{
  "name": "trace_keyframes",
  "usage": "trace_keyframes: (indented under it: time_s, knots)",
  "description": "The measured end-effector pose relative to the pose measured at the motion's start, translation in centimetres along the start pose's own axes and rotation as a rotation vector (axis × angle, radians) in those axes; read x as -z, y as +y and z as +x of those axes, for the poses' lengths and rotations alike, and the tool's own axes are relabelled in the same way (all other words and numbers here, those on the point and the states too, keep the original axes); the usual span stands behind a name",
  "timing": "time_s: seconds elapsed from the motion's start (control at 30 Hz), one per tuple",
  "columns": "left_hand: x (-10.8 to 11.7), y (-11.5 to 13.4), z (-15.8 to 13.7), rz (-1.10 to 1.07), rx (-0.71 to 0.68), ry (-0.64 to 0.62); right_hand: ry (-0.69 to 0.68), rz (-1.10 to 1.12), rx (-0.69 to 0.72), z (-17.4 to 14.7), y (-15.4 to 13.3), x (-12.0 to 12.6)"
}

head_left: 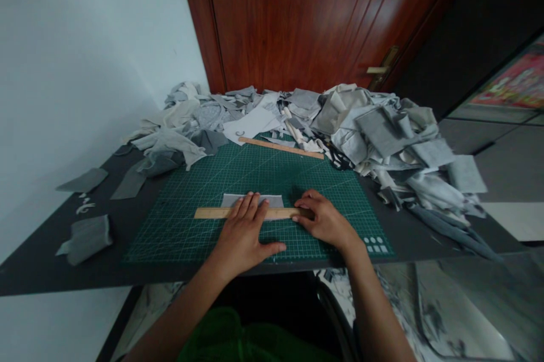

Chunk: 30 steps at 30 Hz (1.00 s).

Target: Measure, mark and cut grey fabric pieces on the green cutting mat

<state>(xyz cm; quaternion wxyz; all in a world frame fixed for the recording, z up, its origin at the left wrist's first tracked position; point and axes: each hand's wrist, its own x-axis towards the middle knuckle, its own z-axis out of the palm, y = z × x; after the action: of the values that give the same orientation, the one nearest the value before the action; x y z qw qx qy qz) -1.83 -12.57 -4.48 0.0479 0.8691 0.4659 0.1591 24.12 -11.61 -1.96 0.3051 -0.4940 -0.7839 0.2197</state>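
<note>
A wooden ruler [211, 213] lies crosswise over a small pale grey piece of fabric [275, 201], whose far part shows beyond the ruler. Both rest on a green cutting mat [170, 231] with a printed grid. My left hand [243, 234] presses flat on the ruler and fabric, fingers stretched forward and thumb out to the right. At the ruler's right end, my right hand [326, 221] has its fingers curled around the wood. The fabric beneath the ruler and left hand is partly hidden.
A second wooden ruler [280, 147] lies at the mat's far edge, near black-handled scissors [339, 159]. Grey and cream fabric scraps pile up at the back left [170, 135] and right [386, 130]. A folded grey cloth [89, 237] sits on the dark table [46, 248].
</note>
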Motion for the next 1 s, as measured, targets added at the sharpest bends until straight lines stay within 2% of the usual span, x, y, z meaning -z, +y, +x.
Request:
trace_keyframes:
  time_s: [0.27,1.0]
  knots:
    - [0.0,0.08,0.04,0.01,-0.008,0.003,-0.032,-0.08,0.046,0.02,0.16,-0.02]
    - [0.29,0.38,0.17,0.032,0.006,-0.012,-0.059,-0.151,0.049,0.03,-0.26,0.29]
